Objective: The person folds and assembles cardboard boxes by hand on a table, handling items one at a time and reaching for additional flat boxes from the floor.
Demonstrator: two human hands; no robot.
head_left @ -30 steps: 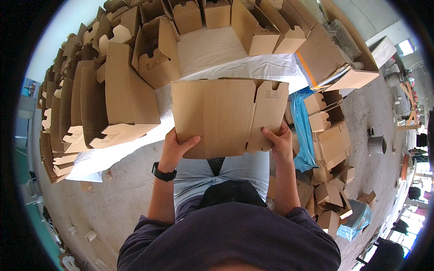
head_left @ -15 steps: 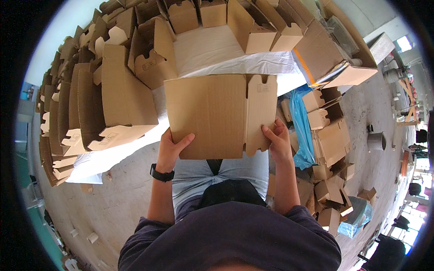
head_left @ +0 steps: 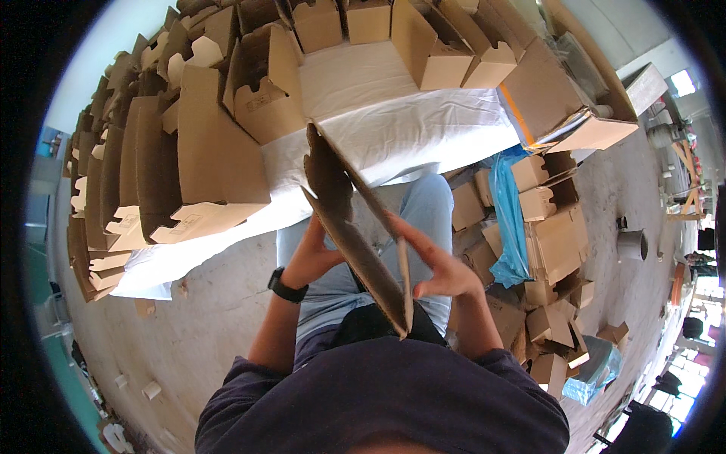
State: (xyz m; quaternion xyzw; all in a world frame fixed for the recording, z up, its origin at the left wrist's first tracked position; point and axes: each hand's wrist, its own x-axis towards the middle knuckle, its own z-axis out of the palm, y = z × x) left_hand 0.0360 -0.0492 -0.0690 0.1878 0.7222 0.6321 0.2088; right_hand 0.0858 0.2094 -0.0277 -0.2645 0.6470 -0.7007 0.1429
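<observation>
Between my hands is a brown cardboard box (head_left: 364, 263), partly opened out into a narrow sleeve and standing on edge over my lap. Its inner walls face up, and the far end shows a ragged, notched rim. My left hand (head_left: 316, 253) holds the left panel, its fingertips partly hidden behind the board. On the opposite side, my right hand (head_left: 440, 265) rests its fingers along the right panel, with the thumb held apart below. A black watch sits on my left wrist.
A table under a white sheet (head_left: 363, 76) carries several open cardboard boxes (head_left: 219, 144) at left and far side. On the right, a large open carton (head_left: 544, 83) stands at the table's end. Below it lie flattened cartons (head_left: 556, 242), blue plastic (head_left: 508, 219) and a grey bucket (head_left: 632, 244).
The flat cardboard has been turned on edge and spread open into a sleeve. My right hand has moved left and down onto its side; my left hand has shifted slightly right.
</observation>
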